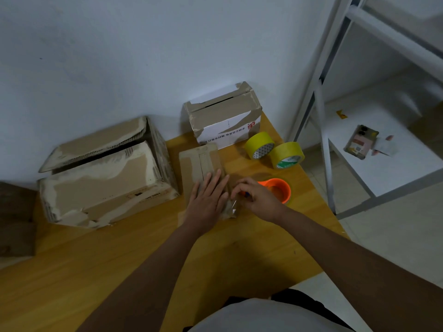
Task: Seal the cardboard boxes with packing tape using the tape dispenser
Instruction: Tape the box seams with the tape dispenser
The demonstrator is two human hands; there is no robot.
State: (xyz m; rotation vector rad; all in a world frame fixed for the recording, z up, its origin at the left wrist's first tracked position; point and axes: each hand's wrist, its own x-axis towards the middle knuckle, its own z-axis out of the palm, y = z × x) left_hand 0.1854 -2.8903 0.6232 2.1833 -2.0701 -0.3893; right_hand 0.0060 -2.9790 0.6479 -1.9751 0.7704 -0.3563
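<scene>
A small flat cardboard box (200,164) lies in the middle of the wooden table (119,259), with a strip of tape along its seam. My left hand (208,200) rests flat on its near end, fingers straight. Just to the right, my right hand (256,200) grips the orange tape dispenser (278,189), which sits beside the box's near right corner. A bit of clear tape shows between the two hands.
A large worn cardboard box (105,178) with loose flaps stands at the left. A white and brown box (225,116) stands at the back against the wall. Two yellow tape rolls (275,149) lie at the right edge. A white metal shelf (383,152) stands to the right.
</scene>
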